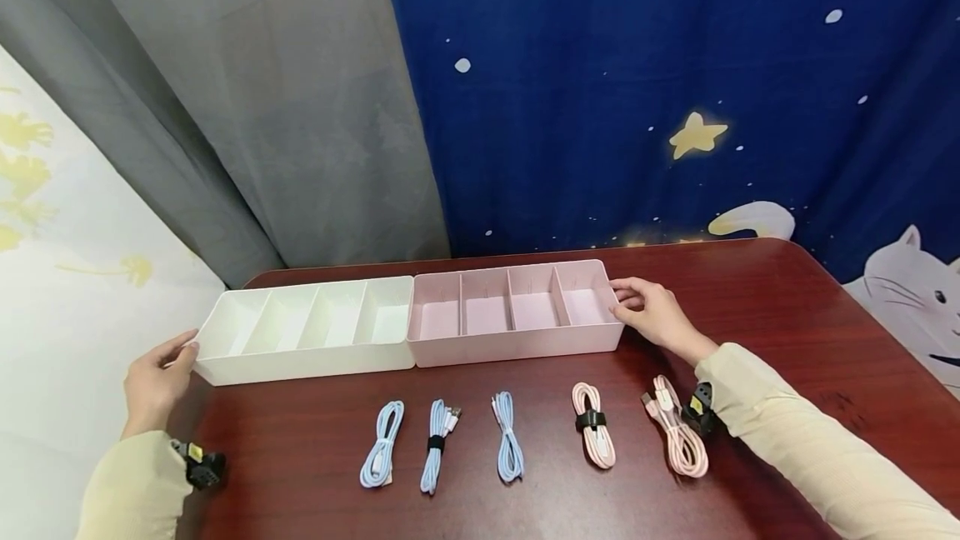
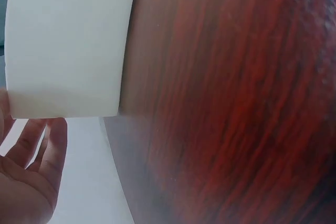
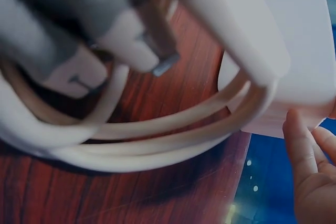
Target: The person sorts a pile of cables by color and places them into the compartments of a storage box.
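A white divided storage box point(image 1: 300, 365) and a pink divided storage box point(image 1: 517, 348) stand end to end on the table, their short ends meeting. At the outer end of the white box, my left hand point(image 1: 156, 382) rests its fingertips against the wall; the left wrist view shows the fingers point(image 2: 55, 148) fairly straight at the box's edge. My right hand point(image 1: 660, 319) touches the pink box's right end with fingertips and thumb. Close under the right wrist lies a coiled pink charging cable point(image 1: 682, 444), which looms large in the right wrist view.
Along the front lie three coiled blue cables point(image 1: 382, 444), one with a black strap, and another pink cable point(image 1: 597, 440) bound with a black strap. Behind the dark red wooden table point(image 1: 300, 457) hang a grey curtain point(image 1: 300, 107) and a blue star-patterned curtain point(image 1: 570, 107).
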Demonstrator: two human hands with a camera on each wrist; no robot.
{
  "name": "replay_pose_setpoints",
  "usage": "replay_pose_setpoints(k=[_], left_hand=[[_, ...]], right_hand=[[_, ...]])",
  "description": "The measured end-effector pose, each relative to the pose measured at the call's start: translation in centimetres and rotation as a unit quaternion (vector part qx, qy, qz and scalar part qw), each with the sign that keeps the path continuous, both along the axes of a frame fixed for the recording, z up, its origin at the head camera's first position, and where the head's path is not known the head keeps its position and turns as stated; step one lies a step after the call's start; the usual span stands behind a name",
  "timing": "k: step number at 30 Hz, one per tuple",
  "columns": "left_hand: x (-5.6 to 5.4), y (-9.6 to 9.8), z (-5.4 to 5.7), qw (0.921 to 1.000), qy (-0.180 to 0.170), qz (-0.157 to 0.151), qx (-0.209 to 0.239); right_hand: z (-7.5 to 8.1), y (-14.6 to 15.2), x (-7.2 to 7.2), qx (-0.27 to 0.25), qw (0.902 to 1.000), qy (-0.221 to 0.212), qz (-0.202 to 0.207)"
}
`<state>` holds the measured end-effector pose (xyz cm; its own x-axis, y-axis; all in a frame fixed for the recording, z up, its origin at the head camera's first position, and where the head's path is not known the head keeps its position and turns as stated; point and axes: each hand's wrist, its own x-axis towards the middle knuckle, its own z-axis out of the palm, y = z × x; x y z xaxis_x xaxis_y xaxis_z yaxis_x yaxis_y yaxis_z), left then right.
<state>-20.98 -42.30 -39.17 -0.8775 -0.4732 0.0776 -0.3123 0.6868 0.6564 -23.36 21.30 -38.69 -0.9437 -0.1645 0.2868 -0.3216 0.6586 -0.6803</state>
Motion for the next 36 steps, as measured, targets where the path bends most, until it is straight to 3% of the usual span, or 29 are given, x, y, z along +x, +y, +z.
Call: replay_pose_setpoints(k=[2,4,10,14,17,18,21,30,36], left_hand=[[0.1,0.1,0.0,0.9999,0.001,0.007,-0.007],[-0.2,-0.6,-0.8,0.9999,0.005,0.003,-0.011],[-2.6,-5.0,-4.6,0.999,0.024,-0.013,-0.034],[-1.7,-3.4,-2.9,0.9995,0.015,-0.015,-0.023],[-1.3,-2.7,-2.2,0.9994,0.009,-0.009,-0.031],[-1.7,-3.5,-3.0,0.9992,0.01,-0.008,-0.037],[-2.2,-4.1,-3.7,0.9988,0.006,-0.003,-0.049],[-0.2,-0.1,0.0,0.9994,0.005,-0.011,-0.032],[-0.4,-0.2,-0.4,0.9995,0.007,0.009,-0.029]], right_hand=[[-0.1,0.0,-0.1,-0.003,1.0,0.0,0.001],[-0.1,0.0,-0.1,-0.007,1.0,0.001,0.002],[-0.1,0.0,-0.1,-0.016,0.9999,0.002,0.002],[0.0,-0.1,0.0,-0.019,0.9998,-0.003,0.0],[0.1,-0.2,0.0,-0.019,0.9998,-0.006,-0.002],[0.1,-0.2,0.0,-0.017,0.9998,-0.006,-0.002],[0.1,-0.2,0.0,-0.017,0.9998,-0.005,-0.002],[0.1,-0.2,0.0,-0.016,0.9999,-0.002,-0.005],[0.0,-0.2,-0.1,-0.01,0.9999,-0.001,-0.008]])
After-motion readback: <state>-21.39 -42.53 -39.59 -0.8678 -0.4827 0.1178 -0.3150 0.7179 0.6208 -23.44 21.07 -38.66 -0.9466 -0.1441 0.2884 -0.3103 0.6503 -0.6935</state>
